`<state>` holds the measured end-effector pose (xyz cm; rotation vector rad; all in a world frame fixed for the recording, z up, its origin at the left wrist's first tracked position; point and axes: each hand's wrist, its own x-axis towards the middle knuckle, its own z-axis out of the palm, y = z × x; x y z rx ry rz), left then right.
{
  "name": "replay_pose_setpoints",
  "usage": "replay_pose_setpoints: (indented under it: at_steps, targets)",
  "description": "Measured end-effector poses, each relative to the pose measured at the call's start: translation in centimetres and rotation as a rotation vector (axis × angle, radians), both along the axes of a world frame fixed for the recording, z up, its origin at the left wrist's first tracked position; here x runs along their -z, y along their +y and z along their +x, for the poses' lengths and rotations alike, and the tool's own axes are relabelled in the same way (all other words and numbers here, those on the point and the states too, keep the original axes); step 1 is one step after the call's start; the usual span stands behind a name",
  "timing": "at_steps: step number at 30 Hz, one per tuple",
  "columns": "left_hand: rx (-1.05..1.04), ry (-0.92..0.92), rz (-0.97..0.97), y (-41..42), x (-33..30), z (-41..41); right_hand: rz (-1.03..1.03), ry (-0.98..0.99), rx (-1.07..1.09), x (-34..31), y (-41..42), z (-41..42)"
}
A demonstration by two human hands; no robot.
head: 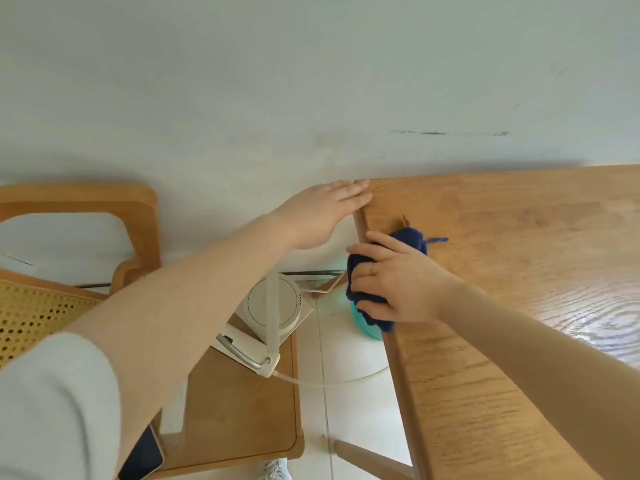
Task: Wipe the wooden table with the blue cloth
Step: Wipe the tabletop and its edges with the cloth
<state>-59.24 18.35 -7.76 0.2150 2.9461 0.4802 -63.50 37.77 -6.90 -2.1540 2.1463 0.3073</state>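
Gripping bunched blue cloth [381, 271], grained table [519, 271].

Bright, even, diffuse light. Glare patch on tabletop [595, 327] at right. Soft shadows on wall [311, 81]. Wide-angle edge distortion; slight overall softness.

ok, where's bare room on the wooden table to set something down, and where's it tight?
Free: the wooden table top right of the blue cloth, out to the picture's right edge, and the near stretch below the right forearm. Tight: the far-left corner, where the left hand lies flat at the corner and the right hand grips the cloth over the left edge.
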Motion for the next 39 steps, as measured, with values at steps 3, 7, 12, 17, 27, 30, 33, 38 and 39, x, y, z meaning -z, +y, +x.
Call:
replay_pose_setpoints:
  at_steps: [3,7,12,17,27,30,33,38,39]
  targets:
    - [0.031,-0.007,-0.021,-0.6,0.2,-1.5,-0.016,0.059,0.079,0.5,-3.6,-3.1]
    - [0.078,-0.042,-0.006,-1.4,0.5,-2.1,-0.071,-0.004,0.137,0.7,-2.1,-1.2]
    - [0.046,-0.056,-0.006,-0.9,0.7,-1.2,0.046,-0.139,0.033,-0.3,4.3,5.2]
    - [0.012,-0.041,-0.053,-0.6,0.0,-1.3,0.045,-0.129,0.038,-0.1,0.5,0.1]
    - [-0.007,-0.064,-0.211,0.8,0.0,-0.6,0.105,-0.225,0.047,-1.0,7.4,8.6]
    - [-0.012,-0.059,-0.305,1.7,0.2,-0.1,0.126,-0.212,-0.033,-0.6,7.7,7.6]
    - [-0.034,-0.045,-0.322,2.6,-0.2,0.2,0.033,-0.148,0.039,0.1,4.5,4.2]
    - [0.08,0.095,-0.166,3.1,-0.7,2.6,-0.107,-0.119,0.215,0.9,3.7,4.2]
    - [0.109,0.114,-0.137,3.5,-0.6,3.4,-0.097,-0.134,0.249,0.8,5.1,6.0]
